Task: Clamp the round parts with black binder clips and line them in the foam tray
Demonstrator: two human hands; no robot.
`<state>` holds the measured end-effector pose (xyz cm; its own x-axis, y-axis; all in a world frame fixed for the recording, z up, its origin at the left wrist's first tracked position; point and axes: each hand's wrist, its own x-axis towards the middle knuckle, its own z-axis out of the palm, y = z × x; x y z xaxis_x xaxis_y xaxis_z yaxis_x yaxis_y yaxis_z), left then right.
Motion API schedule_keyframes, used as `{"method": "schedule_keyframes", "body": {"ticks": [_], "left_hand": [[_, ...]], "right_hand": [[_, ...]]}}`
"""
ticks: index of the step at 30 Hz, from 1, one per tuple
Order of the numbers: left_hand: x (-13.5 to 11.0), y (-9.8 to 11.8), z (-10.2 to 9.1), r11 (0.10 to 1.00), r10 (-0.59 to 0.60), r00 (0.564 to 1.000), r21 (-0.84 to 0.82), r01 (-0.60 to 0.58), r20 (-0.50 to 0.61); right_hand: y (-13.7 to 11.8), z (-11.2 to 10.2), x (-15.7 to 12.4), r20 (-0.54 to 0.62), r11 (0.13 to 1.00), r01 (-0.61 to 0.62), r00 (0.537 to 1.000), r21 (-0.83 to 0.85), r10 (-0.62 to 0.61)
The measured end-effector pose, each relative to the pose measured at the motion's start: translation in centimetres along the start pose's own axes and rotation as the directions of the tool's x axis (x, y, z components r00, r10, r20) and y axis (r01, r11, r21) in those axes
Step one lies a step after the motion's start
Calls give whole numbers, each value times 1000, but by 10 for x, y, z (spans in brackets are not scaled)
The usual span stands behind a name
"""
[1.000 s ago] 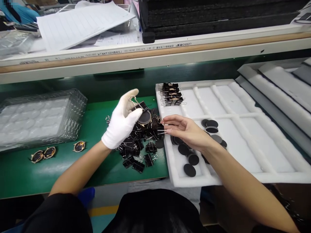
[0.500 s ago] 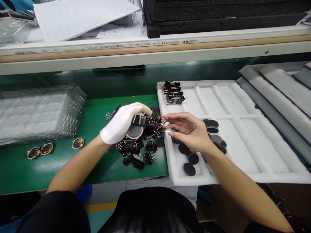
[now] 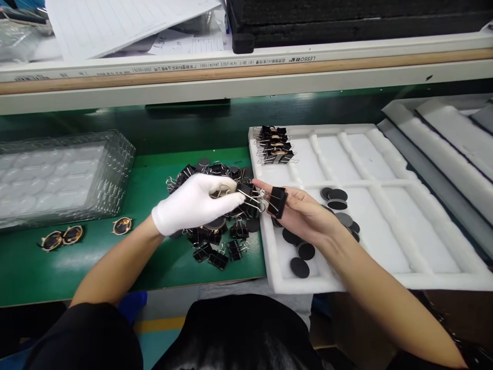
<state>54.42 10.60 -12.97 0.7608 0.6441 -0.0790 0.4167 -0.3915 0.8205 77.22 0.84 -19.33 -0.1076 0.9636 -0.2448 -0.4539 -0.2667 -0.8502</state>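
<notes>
My left hand (image 3: 196, 203), in a white glove, is closed around a gold-rimmed watch case (image 3: 221, 191), mostly hidden by the fingers. A black binder clip (image 3: 245, 191) sits at these fingertips, its silver handles pointing right. My bare right hand (image 3: 304, 210) grips another black binder clip (image 3: 278, 201) by thumb and fingers, close to the first clip's handles. Below both hands lies a pile of loose binder clips (image 3: 218, 259) with dark round discs among them. Several clipped watch pieces (image 3: 276, 146) stand in a row in the white foam tray's (image 3: 271, 267) far left compartment.
Black discs (image 3: 300, 267) lie in the tray's near left compartment. Three gold watch cases (image 3: 122, 226) rest on the green table (image 3: 96, 267), beside stacked clear plastic trays (image 3: 69, 180). Foam sheets (image 3: 454, 154) lean at right. A shelf edge (image 3: 246, 85) runs across the back.
My left hand has turned, bringing the watch case and its clip toward my right hand. The right hand has rolled palm-up, and a binder clip now shows plainly in its fingers.
</notes>
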Motion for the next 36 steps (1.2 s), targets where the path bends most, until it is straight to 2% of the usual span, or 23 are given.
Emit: {"method": "schedule_keyframes", "body": {"ticks": [3,5,8,10,13,17,21,23,25,27,29,32,34,36], "left_hand": [[1,1,-5,999,7,999,-48,-5,43],[2,0,-7,996,-2,999,-90,7,48],[3,-4,-9,986,-46,997,-156,56,66],[3,-6,-8,983,-42,992,-175,62,115],[4,-10,-5,982,-14,979,-183,52,202],[6,-14,-3,976,-9,963,-208,67,271],[5,-13,-5,972,-17,957,-220,84,288],[5,-12,-5,962,-45,936,-237,135,349],[6,-12,-5,954,-65,907,-241,179,416],[7,-13,-4,957,-79,898,-219,190,433],[9,-14,-4,971,-101,920,-162,174,379],[9,-13,-3,988,-152,965,33,148,215],[7,-13,1,966,-175,978,213,147,117],[5,-12,8,911,-174,983,389,139,57]], "right_hand": [[0,-3,0,29,999,-28,999,25,27],[0,-6,-1,82,1000,6,997,4,-6],[-3,-11,-1,174,981,104,982,-163,-76],[-4,-12,-2,200,965,128,976,-229,-82],[-2,-8,-1,239,990,34,971,-133,-2],[8,-3,1,365,999,-50,930,10,43],[13,-3,2,402,998,-67,914,-4,63],[10,-5,2,404,997,-9,914,-82,41],[6,-6,2,431,974,102,902,-201,-6],[1,-7,1,462,945,205,884,-255,-67],[-3,-7,0,421,957,216,899,-195,-117],[-8,-9,0,211,995,86,975,-50,-74],[-11,-12,1,72,1000,18,997,-13,-17],[-13,-16,4,-42,1000,12,999,-15,-13]]}}
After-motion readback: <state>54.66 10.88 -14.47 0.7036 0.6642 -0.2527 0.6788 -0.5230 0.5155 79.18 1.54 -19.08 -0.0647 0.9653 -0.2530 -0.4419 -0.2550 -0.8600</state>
